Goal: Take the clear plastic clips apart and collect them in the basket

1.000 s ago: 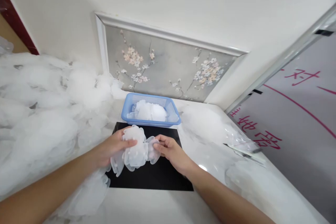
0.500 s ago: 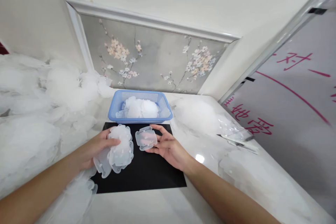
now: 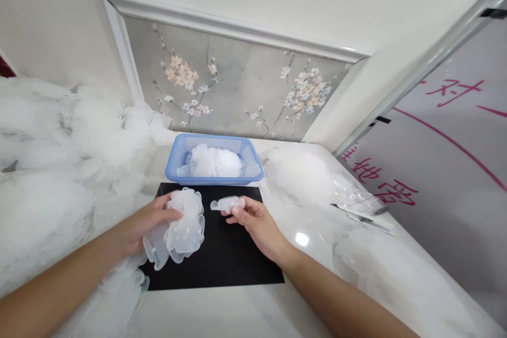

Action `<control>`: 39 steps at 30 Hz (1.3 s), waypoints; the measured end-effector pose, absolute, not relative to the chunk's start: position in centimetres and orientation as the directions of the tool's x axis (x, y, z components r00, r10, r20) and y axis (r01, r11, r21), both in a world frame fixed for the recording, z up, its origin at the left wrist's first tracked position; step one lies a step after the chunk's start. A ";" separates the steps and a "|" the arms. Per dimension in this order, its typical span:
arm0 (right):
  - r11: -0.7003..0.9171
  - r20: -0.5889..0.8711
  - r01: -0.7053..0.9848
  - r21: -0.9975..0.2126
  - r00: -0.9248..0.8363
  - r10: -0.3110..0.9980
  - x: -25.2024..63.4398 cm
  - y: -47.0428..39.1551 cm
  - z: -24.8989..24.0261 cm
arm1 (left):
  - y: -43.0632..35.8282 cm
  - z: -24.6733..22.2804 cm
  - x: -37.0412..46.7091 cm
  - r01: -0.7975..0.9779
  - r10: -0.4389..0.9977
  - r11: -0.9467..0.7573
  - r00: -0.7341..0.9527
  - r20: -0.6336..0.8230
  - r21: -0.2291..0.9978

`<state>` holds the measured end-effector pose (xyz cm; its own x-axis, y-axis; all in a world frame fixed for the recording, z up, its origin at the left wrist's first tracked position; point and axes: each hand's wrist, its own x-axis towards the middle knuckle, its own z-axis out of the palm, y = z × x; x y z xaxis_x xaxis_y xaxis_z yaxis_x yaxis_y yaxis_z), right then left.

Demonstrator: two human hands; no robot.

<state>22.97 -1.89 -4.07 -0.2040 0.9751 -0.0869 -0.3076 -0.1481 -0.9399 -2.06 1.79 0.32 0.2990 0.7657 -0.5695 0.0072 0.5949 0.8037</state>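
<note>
My left hand (image 3: 152,217) is closed around several translucent white plastic pieces (image 3: 186,229) with wavy edges and small raised dots. They overlap like a fanned stack above the left part of a black mat (image 3: 233,259). Over the mat's right side, my right hand (image 3: 253,219) pinches one similar translucent plastic piece (image 3: 227,204) between thumb and fingers, turned almost edge-on. The two hands are apart. Just beyond the mat stands a blue plastic basket (image 3: 214,181) with more of these pale pieces (image 3: 216,161) heaped inside.
A large heap of the same translucent pieces (image 3: 43,195) covers the table's left side. Right of the basket lies a clear plastic bag (image 3: 304,174) with white contents. A whiteboard (image 3: 447,169) with red writing stands at the right, and a framed floral panel (image 3: 237,84) is behind.
My right hand has tipped its piece from facing me to nearly edge-on. The left hand keeps its pieces in about the same place. The view has shifted slightly.
</note>
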 end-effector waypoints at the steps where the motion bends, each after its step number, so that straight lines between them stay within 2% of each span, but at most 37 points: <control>1: -0.145 -0.088 -0.305 -0.941 -0.192 0.977 22.9 -2.0 -4.0 | 1.8 0.3 -2.1 0.005 0.766 0.596 0.297 -0.570 0.803; 7: -0.240 -0.111 -0.496 -0.834 -0.275 0.955 22.6 -2.1 -3.8 | 1.9 0.4 -2.0 0.006 0.764 0.599 0.298 -0.573 0.801; 13: -0.334 -0.180 -0.568 -0.752 -0.311 0.933 22.7 -1.7 -4.4 | 1.7 0.5 -1.9 0.001 0.775 0.589 0.282 -0.565 0.808; 23: -0.292 -0.135 -0.535 -0.793 -0.313 0.940 22.6 -1.9 -3.8 | 1.8 0.1 -2.0 -0.004 0.775 0.555 0.365 -0.515 0.832; 27: -0.119 -0.051 -0.340 -0.933 -0.202 0.978 22.4 -2.1 -3.9 | 1.7 -0.5 -1.7 -0.055 0.808 0.525 0.347 -0.477 0.849; 29: 0.068 0.088 -0.121 -0.990 -0.169 0.982 22.3 -2.5 -3.8 | 1.7 -0.8 -1.5 -0.080 0.819 0.517 0.338 -0.464 0.852; 30: 0.189 0.183 0.014 -0.982 -0.177 0.967 22.2 -2.7 -3.8 | 1.7 -0.9 -1.4 -0.089 0.820 0.516 0.340 -0.461 0.852; 32: 0.420 0.353 0.295 -0.858 -0.256 0.900 21.9 -3.1 -3.7 | 1.6 -0.9 -1.2 -0.109 0.819 0.518 0.348 -0.455 0.849; 34: 0.568 0.431 0.493 -0.659 -0.372 0.822 21.4 -3.4 -3.8 | 1.4 -0.7 -1.0 -0.123 0.813 0.530 0.356 -0.462 0.839; 37: 0.666 0.439 0.623 -0.409 -0.505 0.743 20.7 -3.6 -4.3 | 1.1 -0.4 -0.9 -0.145 0.790 0.565 0.379 -0.482 0.812; 39: 0.695 0.458 0.629 -0.349 -0.532 0.712 20.5 -3.5 -4.5 | 0.8 -0.2 -0.8 -0.167 0.782 0.564 0.423 -0.458 0.809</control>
